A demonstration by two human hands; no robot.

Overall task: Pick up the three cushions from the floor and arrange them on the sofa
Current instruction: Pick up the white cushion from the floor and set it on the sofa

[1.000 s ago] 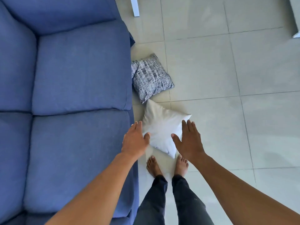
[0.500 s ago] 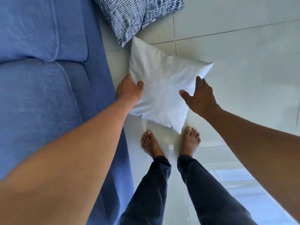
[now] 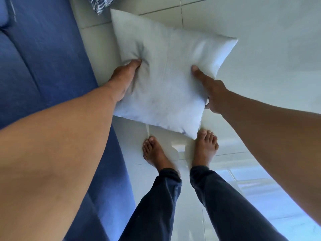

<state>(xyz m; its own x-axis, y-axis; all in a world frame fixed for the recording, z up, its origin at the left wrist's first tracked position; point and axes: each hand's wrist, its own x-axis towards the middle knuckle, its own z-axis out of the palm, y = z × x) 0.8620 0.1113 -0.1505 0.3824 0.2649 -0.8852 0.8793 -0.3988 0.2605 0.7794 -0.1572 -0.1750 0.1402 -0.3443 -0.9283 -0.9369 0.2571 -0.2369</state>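
gripping the white cushion from both sides, just above the bare feet and the tiled floor. pressing the left hand into the cushion's 9 o'clock edge, thumb digging a dimple into the cover; remaining fingers tucked underneath and hidden, so cannot tell their spread, though apparently pinching the stuffing against the thumb. clamping the right hand on the 3 o'clock edge, thumb lying flat on top, other fingers curled below, pinching the seam. taking opposite edges most likely to keep a soft, floppy thing level and to stop it folding during the lift. cannot tell whether its 6 o'clock corner is touching the floor or hanging clear.

lying at 12 o'clock, partly cut by the frame edge, the patterned cushion, on the floor beside the sofa. showing no third cushion. filling the 9 o'clock side, the blue sofa, near enough for a short swing leftward. judging the task as barely begun: first cushion in hand, none visibly on the seat.
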